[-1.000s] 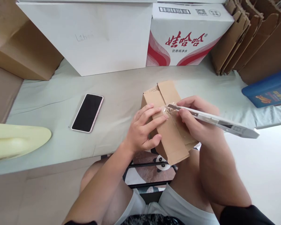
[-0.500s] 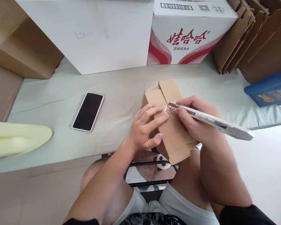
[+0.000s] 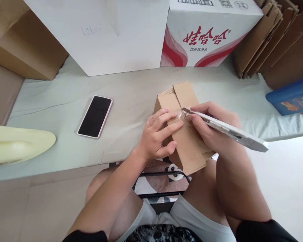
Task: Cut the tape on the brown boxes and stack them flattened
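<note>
A small brown cardboard box (image 3: pixel 189 144) rests at the table's front edge, tilted, with clear tape crumpled along its top seam. My left hand (image 3: pixel 159 134) grips it from the left, fingers spread over the top and thumb against the side. In my right hand (image 3: pixel 212 129) is a white-handled utility knife (image 3: pixel 232 131), held like a pen, its handle pointing to the lower right. The blade's tip is at the seam, beside the tape and close to my left fingertips. Whether the blade is in the tape I cannot tell.
A phone (image 3: pixel 95 116) lies left of the box on the cloth-covered table (image 3: pixel 126 101). Behind stand a white box (image 3: pixel 103 43) and a red-and-white water carton (image 3: pixel 197 40). Folded cardboard (image 3: pixel 260 40) and a blue package (image 3: pixel 293 97) are at right, a pale yellow object (image 3: pixel 20 144) at left.
The view has shifted slightly. The knife's handle end has swung a little to the left, while the blade stays at the taped seam and my left hand keeps its place on the box.
</note>
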### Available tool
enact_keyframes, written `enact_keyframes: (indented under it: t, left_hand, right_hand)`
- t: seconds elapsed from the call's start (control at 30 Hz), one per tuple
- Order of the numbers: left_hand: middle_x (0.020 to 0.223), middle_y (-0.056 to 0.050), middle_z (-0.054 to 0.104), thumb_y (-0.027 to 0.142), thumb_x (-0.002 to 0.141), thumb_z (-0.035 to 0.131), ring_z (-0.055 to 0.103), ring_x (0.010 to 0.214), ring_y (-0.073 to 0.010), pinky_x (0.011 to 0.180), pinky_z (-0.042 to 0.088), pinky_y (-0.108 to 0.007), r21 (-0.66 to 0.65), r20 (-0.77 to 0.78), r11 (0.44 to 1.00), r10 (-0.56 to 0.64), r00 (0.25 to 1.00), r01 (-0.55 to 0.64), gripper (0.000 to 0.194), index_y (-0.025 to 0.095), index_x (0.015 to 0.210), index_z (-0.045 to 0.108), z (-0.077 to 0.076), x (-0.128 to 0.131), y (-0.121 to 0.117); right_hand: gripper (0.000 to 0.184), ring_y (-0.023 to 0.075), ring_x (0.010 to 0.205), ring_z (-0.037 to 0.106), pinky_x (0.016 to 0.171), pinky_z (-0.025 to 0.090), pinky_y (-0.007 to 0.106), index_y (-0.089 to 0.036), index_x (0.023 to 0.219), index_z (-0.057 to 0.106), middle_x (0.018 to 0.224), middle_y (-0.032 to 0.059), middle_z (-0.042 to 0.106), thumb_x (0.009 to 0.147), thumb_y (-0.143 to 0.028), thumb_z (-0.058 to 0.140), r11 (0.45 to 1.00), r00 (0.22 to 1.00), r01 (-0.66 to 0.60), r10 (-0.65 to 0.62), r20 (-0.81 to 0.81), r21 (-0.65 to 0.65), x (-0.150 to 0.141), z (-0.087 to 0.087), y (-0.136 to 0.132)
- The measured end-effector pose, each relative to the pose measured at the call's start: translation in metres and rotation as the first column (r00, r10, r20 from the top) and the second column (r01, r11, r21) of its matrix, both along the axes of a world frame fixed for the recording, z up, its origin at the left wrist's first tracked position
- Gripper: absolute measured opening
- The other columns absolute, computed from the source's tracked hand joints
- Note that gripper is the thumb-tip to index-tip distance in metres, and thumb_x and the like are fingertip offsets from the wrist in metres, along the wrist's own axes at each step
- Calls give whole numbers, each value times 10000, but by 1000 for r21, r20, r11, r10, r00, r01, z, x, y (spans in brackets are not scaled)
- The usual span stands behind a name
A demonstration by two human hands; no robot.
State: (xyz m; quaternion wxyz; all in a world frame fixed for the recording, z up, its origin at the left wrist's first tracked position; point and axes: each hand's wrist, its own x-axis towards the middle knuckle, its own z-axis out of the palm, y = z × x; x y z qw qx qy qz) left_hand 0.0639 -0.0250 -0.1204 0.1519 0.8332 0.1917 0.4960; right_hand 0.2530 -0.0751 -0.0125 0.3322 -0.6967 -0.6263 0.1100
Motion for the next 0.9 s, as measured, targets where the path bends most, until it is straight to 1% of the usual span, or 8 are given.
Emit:
enact_keyframes:
  t: [0.13,0.27,0.5,0.6,0.77,0.9]
  left_hand:
    - [1407,-126,611,518,1016,405,487,1443,-331,1202,440,-505,2,-24,1000,7,1000,-7,520,221,1371,641,0,-1,0]
    - [1416,-101,599,522,1018,379,471,1463,-306,1215,433,-489,4,-50,1000,17,999,-17,518,260,1398,615,0,-2,0]
    - [1410,-129,609,509,1018,397,497,1434,-326,1224,414,-517,1,-11,1000,-9,1000,9,521,214,1368,644,-2,-1,1]
    - [1407,-136,617,501,1017,398,501,1435,-333,1226,410,-522,6,-17,1000,-6,1000,6,523,203,1363,653,-2,-1,1]
    - [1409,-122,623,526,1010,386,496,1444,-335,1219,418,-522,0,-48,1000,14,999,-14,537,231,1374,649,-1,-2,1]
    - [1400,-108,618,529,1011,378,495,1444,-312,1202,446,-480,27,-39,999,29,999,-28,529,248,1384,628,0,-2,1]
  right_hand:
    - [144,166,650,681,627,521,271,-230,912,747,810,27,773,865,-324,649,999,999,-32,33,26,-10,-2,2,1]
    - [151,166,632,667,617,505,277,-231,907,739,798,24,768,870,-340,641,999,998,-30,31,47,-28,-2,2,2]
    - [168,182,652,680,649,494,303,-229,908,736,816,30,768,870,-349,624,996,997,-56,59,52,-65,0,1,5]
    - [169,180,651,680,644,490,300,-226,900,740,811,30,772,863,-342,623,996,997,-58,60,38,-64,-1,1,5]
    - [171,181,673,690,652,493,306,-225,916,751,832,33,781,868,-338,633,997,999,-38,38,-9,-62,-1,3,2]
    - [137,155,637,657,631,475,288,-222,869,735,779,18,761,854,-300,623,999,999,-23,21,-38,-46,-2,4,-1]
